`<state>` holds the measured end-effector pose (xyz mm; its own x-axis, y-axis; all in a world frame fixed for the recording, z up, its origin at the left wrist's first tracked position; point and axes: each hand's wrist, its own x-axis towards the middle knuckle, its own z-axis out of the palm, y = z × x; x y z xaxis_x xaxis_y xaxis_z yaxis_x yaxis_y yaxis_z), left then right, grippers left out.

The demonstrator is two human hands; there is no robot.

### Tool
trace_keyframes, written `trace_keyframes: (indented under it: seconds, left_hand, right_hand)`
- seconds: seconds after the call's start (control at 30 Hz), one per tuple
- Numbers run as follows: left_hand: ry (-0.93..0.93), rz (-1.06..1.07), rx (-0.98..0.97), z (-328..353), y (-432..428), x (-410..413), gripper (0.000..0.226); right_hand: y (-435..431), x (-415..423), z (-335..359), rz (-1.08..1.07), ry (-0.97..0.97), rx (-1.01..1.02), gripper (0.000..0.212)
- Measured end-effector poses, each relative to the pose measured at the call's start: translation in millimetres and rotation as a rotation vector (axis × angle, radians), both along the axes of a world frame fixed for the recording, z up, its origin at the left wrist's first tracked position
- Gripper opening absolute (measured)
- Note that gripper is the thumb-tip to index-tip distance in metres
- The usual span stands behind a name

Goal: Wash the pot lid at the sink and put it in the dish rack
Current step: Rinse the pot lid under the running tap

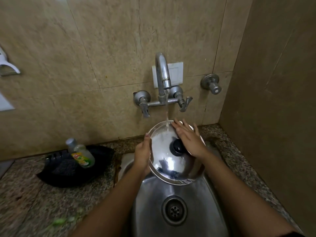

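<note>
A round steel pot lid (168, 165) with a black knob (177, 147) is held tilted over the steel sink (153, 202). Water runs from the tap (162, 74) onto the lid's upper part. My left hand (142, 156) grips the lid's left rim from the side. My right hand (188, 138) lies flat on the lid's top right, fingers spread, just beside the knob.
A black dish rack tray (68, 173) sits on the granite counter to the left, with a dish soap bottle (82, 153) leaning in it. The sink drain (174, 210) is below the lid. A side wall stands close on the right. A spare valve (212, 84) juts from the wall.
</note>
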<state>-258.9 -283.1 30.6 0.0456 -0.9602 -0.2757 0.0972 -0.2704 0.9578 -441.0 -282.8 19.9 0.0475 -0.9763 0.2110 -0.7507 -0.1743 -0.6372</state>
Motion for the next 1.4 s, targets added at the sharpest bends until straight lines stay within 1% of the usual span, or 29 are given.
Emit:
trace_keyframes:
  seconds: [0.07,0.1,0.13,0.2,0.23,0.3,0.37,0.47,0.6,0.77,0.8,0.83,0.9,0.93,0.97,1.0,1.07,1.13,1.23,1.27,1.33,1.4]
  left_hand:
    - [0.018,0.018,-0.007,1.8,-4.7,0.6,0.042]
    - [0.011,0.024,-0.030,2.3,-7.0,0.7,0.042]
    - [-0.003,0.031,-0.063,2.9,-8.4,-0.3,0.042]
    - [-0.007,0.051,-0.105,3.7,-9.0,-4.0,0.041]
    - [0.011,0.061,-0.110,3.3,-9.3,-5.0,0.041]
    - [0.058,0.080,-0.079,3.3,-10.6,-2.5,0.042]
    - [0.064,0.100,-0.038,1.5,-13.1,6.1,0.043]
    - [0.022,0.110,-0.020,-1.4,-15.8,19.0,0.041]
    - [0.020,0.051,-0.026,-2.5,-15.0,23.3,0.040]
    - [0.093,0.070,-0.028,5.2,-24.8,25.9,0.041]
    - [0.095,0.071,-0.032,7.0,-26.5,26.9,0.041]
    - [0.081,0.075,-0.039,9.6,-27.9,29.1,0.040]
    - [0.049,0.072,-0.061,13.0,-27.9,32.7,0.038]
    - [0.025,0.056,-0.069,12.6,-26.8,33.9,0.039]
    - [0.000,0.040,-0.077,11.6,-25.4,34.2,0.039]
    - [-0.022,0.022,-0.083,9.4,-24.6,34.2,0.040]
    - [-0.044,-0.032,-0.091,5.1,-22.5,30.1,0.042]
    - [-0.075,-0.074,-0.093,3.1,-18.8,25.7,0.039]
    - [-0.070,-0.119,-0.119,0.4,-19.0,26.3,0.033]
    - [-0.092,-0.148,-0.131,0.2,-20.4,27.3,0.035]
    - [-0.177,-0.217,-0.186,3.9,-21.1,25.9,0.044]
    - [-0.238,-0.241,-0.223,5.6,-18.9,21.8,0.046]
  right_hand:
    - [-9.3,6.4,14.7,0.050,0.113,0.084,0.048]
    - [-11.1,13.4,19.9,0.041,0.199,0.084,0.052]
    - [-9.7,23.7,21.9,0.009,0.303,0.055,0.055]
    - [6.4,52.3,15.8,-0.059,0.516,-0.082,0.057]
    - [17.1,64.5,9.1,-0.055,0.584,-0.155,0.059]
    - [36.6,74.5,-10.6,0.015,0.627,-0.257,0.060]
    - [51.4,61.6,-30.1,0.140,0.615,-0.277,0.059]
    - [60.0,22.2,-47.1,0.320,0.588,-0.261,0.057]
    - [53.6,-15.6,-54.7,0.351,0.605,-0.295,0.050]
    - [29.0,-20.5,-41.8,0.388,0.570,-0.504,0.044]
    - [25.6,-20.3,-40.9,0.373,0.535,-0.534,0.042]
    - [22.3,-19.5,-41.1,0.318,0.457,-0.548,0.039]
    - [15.9,-21.3,-40.1,0.064,0.222,-0.498,0.037]
    - [11.9,-21.7,-36.7,-0.071,0.140,-0.447,0.040]
    - [5.8,-20.0,-31.3,-0.139,0.116,-0.383,0.044]
    - [-2.3,-15.3,-24.0,-0.131,0.132,-0.303,0.048]
    - [-18.1,-1.6,-8.2,0.002,0.157,-0.139,0.053]
    - [-30.4,8.6,6.6,0.126,0.196,-0.076,0.056]
    - [-38.4,17.9,21.0,0.195,0.263,-0.015,0.055]
    - [-38.0,23.0,25.2,0.206,0.288,-0.033,0.053]
    - [-35.7,34.3,28.9,0.263,0.350,-0.158,0.043]
    - [-33.5,36.0,23.4,0.283,0.329,-0.269,0.037]
